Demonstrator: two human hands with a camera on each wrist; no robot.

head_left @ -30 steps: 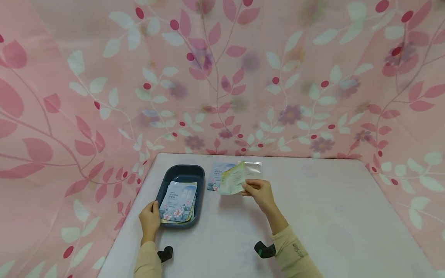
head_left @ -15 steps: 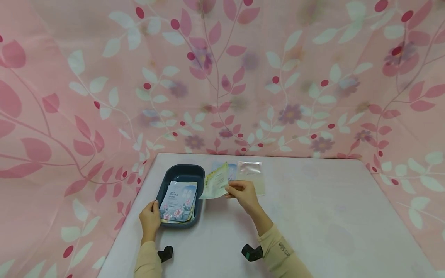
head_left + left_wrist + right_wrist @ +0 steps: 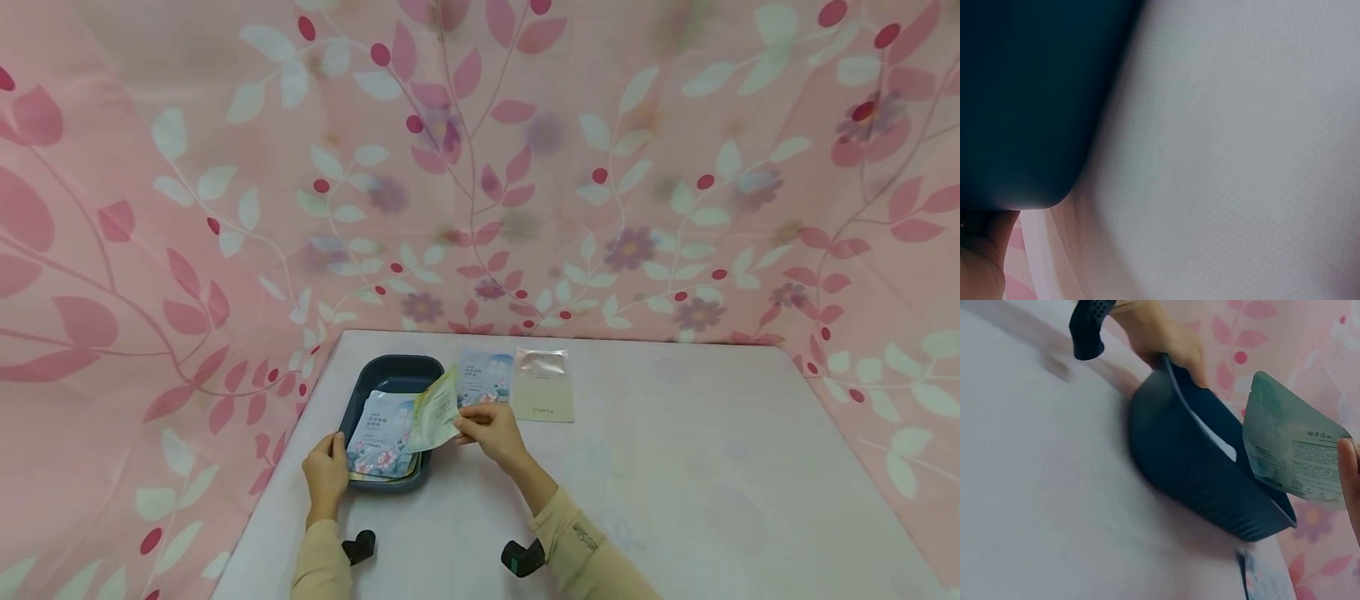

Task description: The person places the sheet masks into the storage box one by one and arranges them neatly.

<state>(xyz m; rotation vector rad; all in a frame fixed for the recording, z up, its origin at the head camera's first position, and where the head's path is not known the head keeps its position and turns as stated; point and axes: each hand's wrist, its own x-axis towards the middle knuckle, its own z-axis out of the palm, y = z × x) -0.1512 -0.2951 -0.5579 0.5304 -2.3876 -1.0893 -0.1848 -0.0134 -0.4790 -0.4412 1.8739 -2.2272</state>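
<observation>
My right hand (image 3: 491,433) pinches a green face mask packet (image 3: 435,412) by its edge, tilted over the right side of the dark blue tray (image 3: 401,364). In the right wrist view the green packet (image 3: 1291,450) overlaps the tray's opening, its printed back showing. My left hand (image 3: 326,477) grips the tray's left rim, thumb at the edge. Inside the tray lies a stack of packets, topped by a blue packet (image 3: 378,429) with pink flowers. The left wrist view shows mostly the tray's outer wall (image 3: 1029,106) and part of the left hand (image 3: 982,262).
Behind the right hand, another blue packet (image 3: 483,379) and a pale green packet with a silvery end (image 3: 543,396) lie side by side on the white-covered table (image 3: 675,467). A pink floral cloth (image 3: 480,167) hangs around the table. Black wrist camera mounts (image 3: 522,558) jut from the sleeves.
My right hand has carried the green packet leftward from above the table packets to over the tray, uncovering the blue and pale green packets. The left hand stays at the rim.
</observation>
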